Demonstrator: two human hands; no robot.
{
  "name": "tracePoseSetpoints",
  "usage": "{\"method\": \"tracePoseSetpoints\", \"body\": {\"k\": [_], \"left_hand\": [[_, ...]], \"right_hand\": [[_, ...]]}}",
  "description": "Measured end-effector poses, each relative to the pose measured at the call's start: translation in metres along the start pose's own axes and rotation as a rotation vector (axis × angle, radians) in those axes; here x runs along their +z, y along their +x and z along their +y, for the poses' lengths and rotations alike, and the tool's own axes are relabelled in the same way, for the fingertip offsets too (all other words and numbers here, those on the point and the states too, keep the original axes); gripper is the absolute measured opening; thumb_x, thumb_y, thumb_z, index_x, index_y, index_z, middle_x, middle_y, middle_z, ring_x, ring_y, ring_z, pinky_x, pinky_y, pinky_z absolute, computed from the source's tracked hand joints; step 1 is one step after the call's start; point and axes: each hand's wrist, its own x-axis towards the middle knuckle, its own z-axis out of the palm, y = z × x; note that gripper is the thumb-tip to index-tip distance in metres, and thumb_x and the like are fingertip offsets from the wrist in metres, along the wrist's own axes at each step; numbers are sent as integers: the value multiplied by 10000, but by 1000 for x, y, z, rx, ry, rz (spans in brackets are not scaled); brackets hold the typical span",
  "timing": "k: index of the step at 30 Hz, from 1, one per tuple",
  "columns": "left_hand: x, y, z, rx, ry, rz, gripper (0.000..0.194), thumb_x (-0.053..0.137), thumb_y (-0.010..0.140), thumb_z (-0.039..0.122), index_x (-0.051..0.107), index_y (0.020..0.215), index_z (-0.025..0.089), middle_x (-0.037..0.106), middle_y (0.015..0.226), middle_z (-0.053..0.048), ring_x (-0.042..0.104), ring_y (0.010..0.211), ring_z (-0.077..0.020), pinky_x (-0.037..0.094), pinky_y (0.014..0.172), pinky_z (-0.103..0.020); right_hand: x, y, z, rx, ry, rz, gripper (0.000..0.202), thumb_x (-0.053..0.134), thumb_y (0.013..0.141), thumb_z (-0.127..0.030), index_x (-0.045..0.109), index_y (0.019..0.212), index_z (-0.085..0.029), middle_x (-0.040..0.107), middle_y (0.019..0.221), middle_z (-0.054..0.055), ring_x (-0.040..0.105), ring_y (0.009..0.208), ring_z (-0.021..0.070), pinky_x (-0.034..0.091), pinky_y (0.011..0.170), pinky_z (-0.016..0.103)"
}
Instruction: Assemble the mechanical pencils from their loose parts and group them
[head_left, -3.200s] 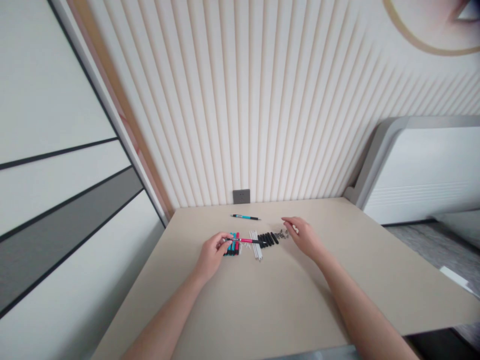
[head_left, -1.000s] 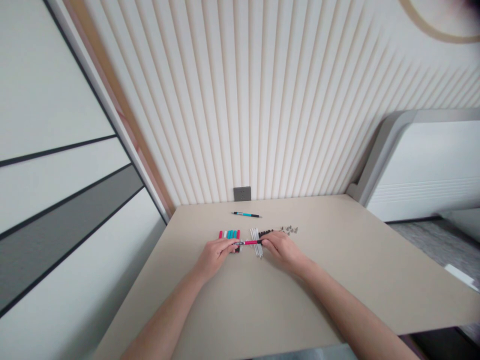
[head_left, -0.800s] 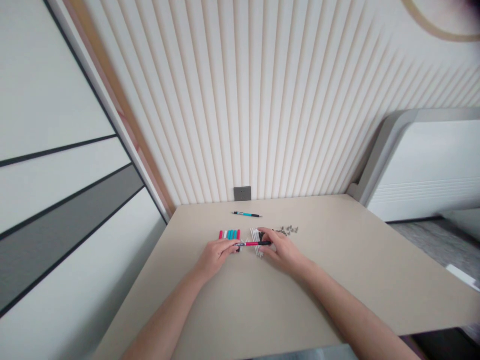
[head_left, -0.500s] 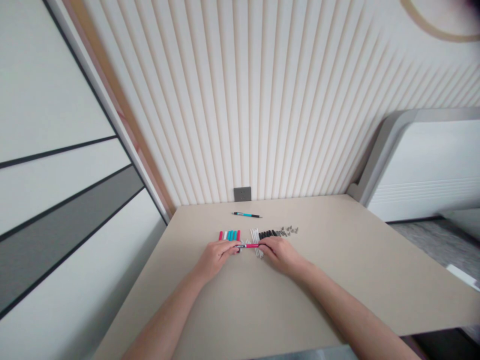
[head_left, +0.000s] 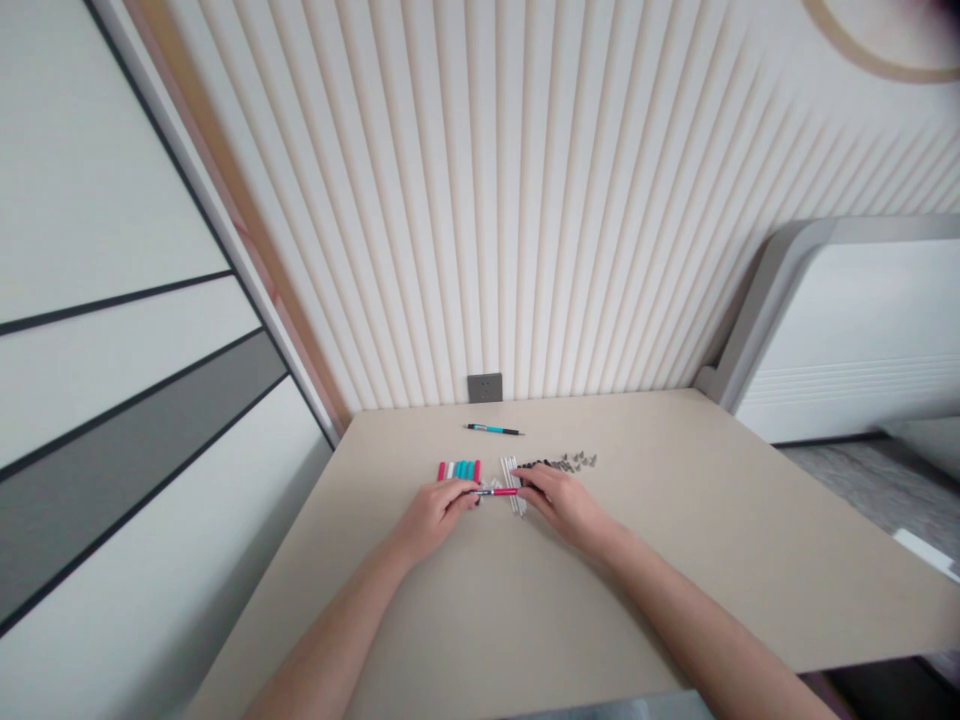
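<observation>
Fingers of the left hand [head_left: 429,518] pinch one end of a slim red-and-black pen [head_left: 504,492], toward the beige bench's [head_left: 480,620] far edge; the right hand [head_left: 562,503] has just lifted its fingers slightly, that grip unreadable, so only the left surely steadies it.

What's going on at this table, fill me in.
A person is holding a red pen crosswise in both hands, the left hand at one end and the right hand at the other. Just beyond the left hand is a row of coloured tubes; by the right are white rods, black pieces and small metal parts. A blue-and-black pen lies farther back.
</observation>
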Motion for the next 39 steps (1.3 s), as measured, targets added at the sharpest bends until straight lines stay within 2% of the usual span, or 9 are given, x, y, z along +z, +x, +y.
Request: {"method": "tracePoseSetpoints", "body": {"k": [7, 13, 18, 24, 27, 30, 35, 37, 39], "left_hand": [[-6, 1, 5, -83, -14, 62, 311, 440, 952, 335, 624, 766, 169, 658, 681, -10, 594, 602, -118, 441, 581, -197], [-12, 3, 6, -239, -80, 302, 311, 424, 948, 406, 614, 903, 164, 605, 603, 20, 552, 510, -114, 409, 497, -189], [-13, 2, 3, -302, -98, 405, 314, 426, 944, 424, 603, 937, 165, 585, 610, 28, 526, 484, -106, 391, 471, -185], [-8, 1, 0, -239, 15, 313, 312, 441, 935, 393, 630, 845, 161, 590, 622, 12, 540, 560, -116, 391, 511, -181], [-6, 2, 1, -197, 47, 284, 325, 443, 934, 384, 623, 788, 155, 575, 631, 7, 530, 574, -113, 391, 538, -187], [-6, 2, 3, -165, 67, 263, 329, 452, 927, 374, 616, 747, 153, 549, 608, 10, 500, 553, -108, 371, 530, -192], [-6, 1, 9, -75, 81, 126, 320, 470, 903, 343, 615, 686, 158, 519, 546, 22, 443, 497, -94, 328, 500, -195], [-4, 0, 11, -35, 71, 72, 299, 472, 897, 319, 621, 692, 158, 532, 552, 21, 446, 500, -91, 328, 507, -195], [-2, 0, 12, -4, 63, 28, 274, 484, 886, 298, 629, 700, 160, 549, 562, 17, 465, 517, -92, 335, 517, -194]], "right_hand": [[-3, -1, -1, -36, -130, 63, 243, 460, 969, -289, 659, 1088, -217, 615, 961, 79, 591, 874, 178, 461, 805, 306], [-17, -3, -1, 52, -120, 90, 217, 466, 949, -262, 668, 996, -201, 642, 858, 55, 597, 788, 163, 439, 721, 276], [-13, -7, -5, -90, -103, -81, 191, 502, 899, -198, 677, 974, -207, 638, 819, 40, 591, 776, 162, 429, 712, 261], [5, -8, -22, -207, -122, -229, 166, 531, 902, -233, 692, 941, -218, 636, 856, 46, 594, 826, 165, 428, 774, 272], [7, -9, -23, -199, -119, -260, 215, 543, 913, -297, 672, 1068, -223, 632, 908, 58, 591, 862, 174, 436, 789, 276], [6, -8, -18, -154, -126, -229, 314, 553, 913, -385, 634, 1162, -213, 629, 945, 76, 581, 901, 201, 448, 803, 301], [9, -5, -14, 29, -32, -78, 361, 481, 958, -376, 551, 1269, -208, 628, 1003, 80, 587, 918, 186, 456, 811, 291], [13, -4, -15, 8, -42, -104, 371, 505, 949, -389, 543, 1277, -221, 640, 1000, 70, 596, 918, 182, 446, 805, 283], [18, -3, -17, -45, -97, -157, 297, 505, 951, -385, 604, 1184, -229, 657, 963, 60, 604, 904, 180, 425, 799, 285]]}}
